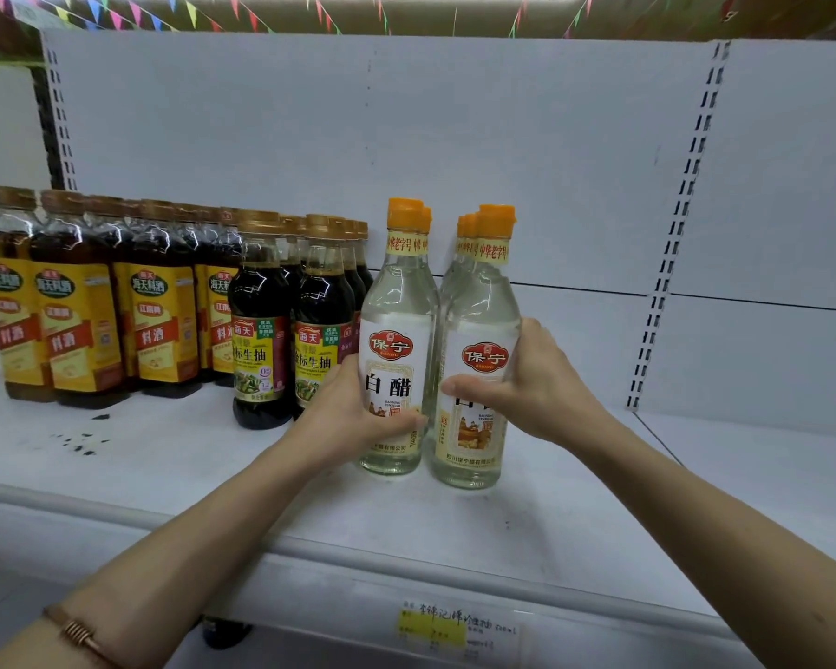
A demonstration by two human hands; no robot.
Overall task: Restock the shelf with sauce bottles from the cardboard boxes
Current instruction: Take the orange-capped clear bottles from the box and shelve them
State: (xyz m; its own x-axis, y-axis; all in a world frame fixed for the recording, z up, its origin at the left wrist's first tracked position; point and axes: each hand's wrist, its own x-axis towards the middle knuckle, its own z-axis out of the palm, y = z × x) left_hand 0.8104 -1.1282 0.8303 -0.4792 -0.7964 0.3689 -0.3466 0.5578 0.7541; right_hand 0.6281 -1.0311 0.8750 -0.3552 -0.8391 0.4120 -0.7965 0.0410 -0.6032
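Note:
Two clear white-vinegar bottles with orange caps stand upright at the front of the white shelf [575, 499]. My left hand [346, 417] grips the left vinegar bottle [397, 330] low on its label. My right hand [527, 383] wraps round the right vinegar bottle [479, 306] at its middle. More orange-capped vinegar bottles [464, 239] stand in rows right behind the two. No cardboard box is in view.
Dark soy sauce bottles [261, 321] stand just left of my left hand. Several cooking wine bottles with yellow labels [73, 306] fill the shelf's left part. The shelf stretches bare to the right. A yellow price tag [430, 625] sits on the front edge.

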